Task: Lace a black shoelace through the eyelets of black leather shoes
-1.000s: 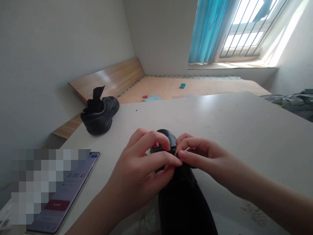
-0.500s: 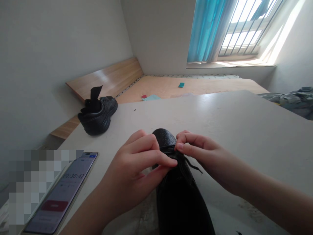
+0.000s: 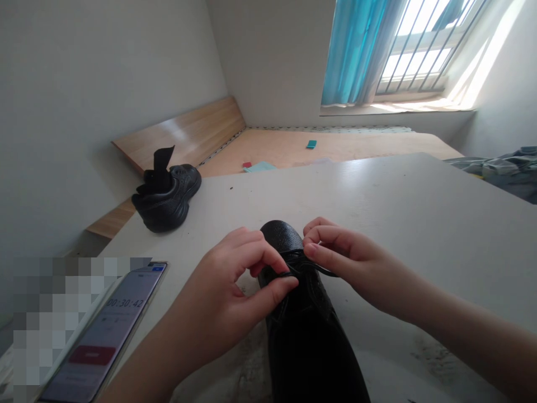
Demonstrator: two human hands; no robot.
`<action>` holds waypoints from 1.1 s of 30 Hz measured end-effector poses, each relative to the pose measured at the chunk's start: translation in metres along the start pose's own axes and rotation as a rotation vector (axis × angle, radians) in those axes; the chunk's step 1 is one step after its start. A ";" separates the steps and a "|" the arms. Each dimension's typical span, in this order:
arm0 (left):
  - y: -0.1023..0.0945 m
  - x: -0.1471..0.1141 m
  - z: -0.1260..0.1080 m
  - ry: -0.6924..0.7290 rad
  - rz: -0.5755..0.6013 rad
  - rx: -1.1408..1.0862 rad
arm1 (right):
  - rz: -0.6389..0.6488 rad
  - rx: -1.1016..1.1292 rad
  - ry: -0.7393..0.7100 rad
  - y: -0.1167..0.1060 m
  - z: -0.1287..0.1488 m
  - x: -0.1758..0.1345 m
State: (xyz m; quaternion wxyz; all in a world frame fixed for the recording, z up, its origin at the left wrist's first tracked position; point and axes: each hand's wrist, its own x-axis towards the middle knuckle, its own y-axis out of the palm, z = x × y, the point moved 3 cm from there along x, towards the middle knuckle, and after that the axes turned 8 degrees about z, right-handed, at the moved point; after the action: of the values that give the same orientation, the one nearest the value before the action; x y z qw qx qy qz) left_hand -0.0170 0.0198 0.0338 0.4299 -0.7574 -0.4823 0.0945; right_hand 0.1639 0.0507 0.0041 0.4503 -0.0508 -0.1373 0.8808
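A black leather shoe (image 3: 283, 235) lies in front of me on the white table (image 3: 377, 207), its toe pointing away. Over its lacing area, my left hand (image 3: 239, 285) pinches a black shoelace (image 3: 288, 274) between thumb and index finger. My right hand (image 3: 344, 249) is closed at the right side of the shoe, thumb against fingers, on the lace near the toe cap. A stretch of lace runs from the shoe's middle toward the right hand's underside. The exact grip at the right fingertips is partly hidden.
Another black shoe (image 3: 168, 201) with its tongue sticking up stands at the table's left far edge. A phone (image 3: 107, 330) showing a timer lies at the near left. Behind the table is a wooden bed board (image 3: 356, 148) with small coloured pieces on it.
My left thumb and index finger have parted a little and now show the lace between them. The loose lace end at the right has been drawn in beneath my right hand.
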 end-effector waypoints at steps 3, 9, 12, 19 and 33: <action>0.001 0.001 0.000 -0.011 0.013 -0.006 | 0.022 0.054 0.024 0.001 0.001 0.000; 0.001 0.000 -0.001 -0.038 0.012 -0.016 | 0.034 0.011 0.009 -0.007 0.002 -0.001; 0.001 0.000 -0.001 -0.055 0.005 -0.033 | 0.060 -0.039 -0.040 -0.009 0.002 0.000; 0.001 0.001 0.004 -0.156 0.023 -0.143 | -0.024 0.061 0.028 -0.005 0.001 -0.001; 0.003 -0.002 0.003 -0.291 0.047 -0.256 | -0.055 0.547 0.213 0.011 -0.004 -0.006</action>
State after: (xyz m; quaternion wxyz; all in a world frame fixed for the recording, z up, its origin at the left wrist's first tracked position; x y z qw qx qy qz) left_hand -0.0173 0.0193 0.0292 0.2535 -0.7952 -0.5298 0.1509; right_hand 0.1594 0.0406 -0.0035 0.4827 -0.0160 0.1522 0.8623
